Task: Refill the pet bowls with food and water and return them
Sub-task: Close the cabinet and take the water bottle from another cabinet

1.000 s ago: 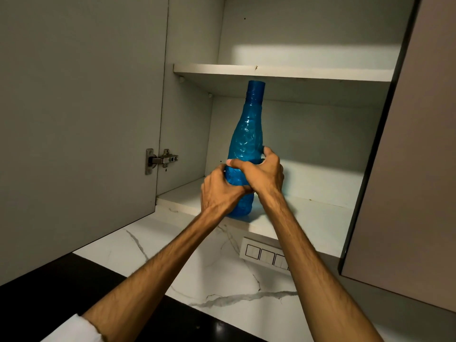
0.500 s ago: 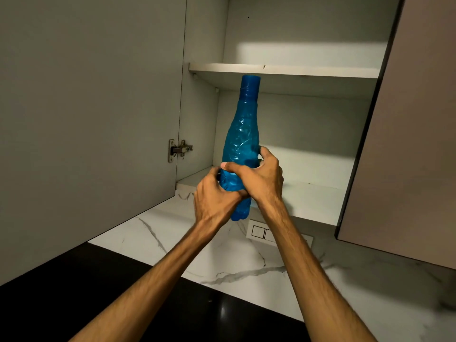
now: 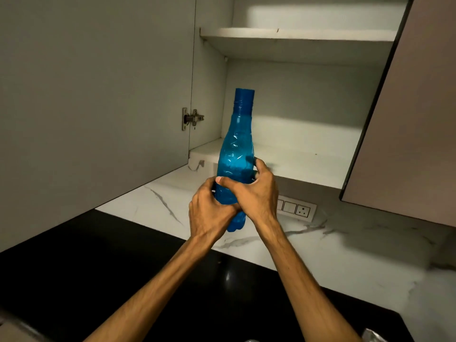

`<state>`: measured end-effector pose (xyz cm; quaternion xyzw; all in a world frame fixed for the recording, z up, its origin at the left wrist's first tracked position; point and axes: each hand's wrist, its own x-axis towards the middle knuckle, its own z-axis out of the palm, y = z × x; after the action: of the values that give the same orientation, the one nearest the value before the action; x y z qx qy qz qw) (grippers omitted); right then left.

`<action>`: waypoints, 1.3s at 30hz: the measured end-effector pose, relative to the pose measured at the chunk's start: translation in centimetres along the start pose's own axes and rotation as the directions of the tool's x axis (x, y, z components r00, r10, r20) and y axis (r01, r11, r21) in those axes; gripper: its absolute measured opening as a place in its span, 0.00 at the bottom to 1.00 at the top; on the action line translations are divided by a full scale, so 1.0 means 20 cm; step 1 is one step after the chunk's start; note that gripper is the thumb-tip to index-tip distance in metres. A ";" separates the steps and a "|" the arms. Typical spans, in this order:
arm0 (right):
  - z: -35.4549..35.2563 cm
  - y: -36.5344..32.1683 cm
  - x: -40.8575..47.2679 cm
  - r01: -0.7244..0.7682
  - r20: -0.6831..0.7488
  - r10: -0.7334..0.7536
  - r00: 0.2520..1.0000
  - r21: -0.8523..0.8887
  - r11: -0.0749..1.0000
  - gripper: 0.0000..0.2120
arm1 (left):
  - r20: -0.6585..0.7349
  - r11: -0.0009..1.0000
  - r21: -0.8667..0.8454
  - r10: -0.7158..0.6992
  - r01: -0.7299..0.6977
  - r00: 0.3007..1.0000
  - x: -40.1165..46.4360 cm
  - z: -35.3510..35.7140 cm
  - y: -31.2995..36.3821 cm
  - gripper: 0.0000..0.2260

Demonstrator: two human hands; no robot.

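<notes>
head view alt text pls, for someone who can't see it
Both hands, left hand and right hand, grip the lower half of an upright blue plastic bottle in front of an open wall cabinet. Below are a white marble backsplash with a switch plate and a black countertop.

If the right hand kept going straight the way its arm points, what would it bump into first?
The right hand grips the blue bottle and points up and forward into the open cupboard. Going straight on, it would probably meet the cupboard's bottom shelf or the back wall behind it first, though depth is hard to judge.
</notes>
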<state>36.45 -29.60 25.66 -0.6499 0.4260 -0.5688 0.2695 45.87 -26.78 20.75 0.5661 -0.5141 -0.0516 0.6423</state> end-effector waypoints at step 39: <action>0.22 1.25 -0.71 -0.383 0.170 0.407 0.897 -0.158 0.910 0.41 | 0.249 0.867 0.284 -0.479 0.409 0.842 -0.89 0.25 -1.06 0.29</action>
<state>34.78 -30.20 -3.35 -0.6183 0.5537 -0.4074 0.3809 44.98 -26.09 -7.27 0.7222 -0.4651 -0.2311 0.4569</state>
